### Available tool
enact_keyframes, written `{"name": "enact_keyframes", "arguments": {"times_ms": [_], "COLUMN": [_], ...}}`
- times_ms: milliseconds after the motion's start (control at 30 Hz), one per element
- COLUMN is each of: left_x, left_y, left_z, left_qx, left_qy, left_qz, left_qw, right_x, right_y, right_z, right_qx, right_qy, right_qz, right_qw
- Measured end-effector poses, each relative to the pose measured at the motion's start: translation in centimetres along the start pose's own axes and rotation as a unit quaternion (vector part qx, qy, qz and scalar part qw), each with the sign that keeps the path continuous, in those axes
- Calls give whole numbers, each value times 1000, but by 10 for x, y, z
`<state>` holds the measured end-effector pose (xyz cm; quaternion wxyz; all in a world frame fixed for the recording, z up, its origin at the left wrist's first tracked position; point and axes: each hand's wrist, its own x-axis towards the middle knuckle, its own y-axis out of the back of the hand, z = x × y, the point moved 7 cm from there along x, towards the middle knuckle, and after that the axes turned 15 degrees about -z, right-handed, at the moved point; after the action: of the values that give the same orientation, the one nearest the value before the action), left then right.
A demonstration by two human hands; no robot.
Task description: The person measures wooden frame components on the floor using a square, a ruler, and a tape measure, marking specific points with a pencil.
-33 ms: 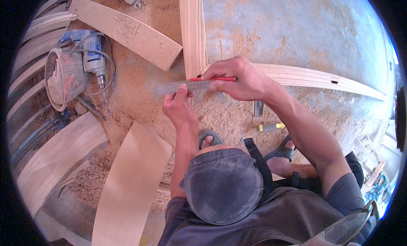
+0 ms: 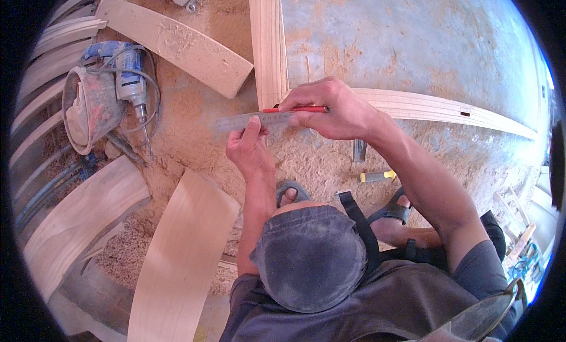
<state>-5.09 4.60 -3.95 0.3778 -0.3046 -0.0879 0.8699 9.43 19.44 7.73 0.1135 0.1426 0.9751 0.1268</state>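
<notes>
Near the centre, my left hand pinches a steel ruler, thumb on top. The ruler lies across the near end of a straight pale wooden board, close to its corner with a second board that runs right and has a small dark slot. My right hand is closed around a slim red pencil, which lies along the ruler's far edge and points left. The pencil's tip is too small to make out. My right fingers cover the ruler's right end and part of the corner.
A blue corded drill lies at the left beside a dusty bucket. Curved wooden pieces and a thick plank lie around. A yellow-and-grey handled tool and a metal piece rest on the sawdust-covered floor near my feet.
</notes>
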Motion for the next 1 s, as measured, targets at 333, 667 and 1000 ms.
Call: {"name": "enact_keyframes", "arguments": {"times_ms": [333,667,1000], "left_x": [-6,-3,0], "left_y": [-1,-1,-4], "left_z": [4,3,4], "left_qx": [39,42,35], "left_qy": [15,3,1], "left_qz": [47,6,4], "left_qw": [998,999,999], "right_x": [-46,-135,-118], "right_y": [29,3,-21], "right_z": [-35,37,40], "right_qx": [-33,-229,-190], "right_qy": [-58,-185,-260], "right_qz": [133,324,296], "right_qw": [989,899,899]}}
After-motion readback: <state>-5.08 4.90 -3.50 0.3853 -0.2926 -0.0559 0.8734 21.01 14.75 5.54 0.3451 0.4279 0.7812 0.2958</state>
